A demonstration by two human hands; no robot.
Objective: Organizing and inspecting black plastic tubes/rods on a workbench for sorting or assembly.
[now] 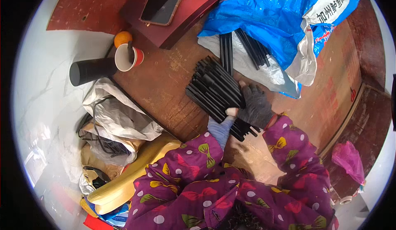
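Note:
A thick bundle of black rods (212, 90) lies across a worn wooden table (165, 77). My right hand (255, 106), in a dark grey knit glove, is closed over the bundle's near end from the right. My left hand (220, 129), in a blue glove, sits under the same end, its fingers wrapped around the rods. More black rods (247, 48) stick out of a blue woven sack (272, 15) behind the bundle. My sleeves are purple with a bow pattern.
A phone (163, 3) lies on a dark red box at the back. A red paper cup (128, 57), an orange fruit (122, 38) and a black cylinder (90, 71) stand at the table's left edge. Crumpled bags (115, 118) pile at the left, a pink bag (348, 160) at the right.

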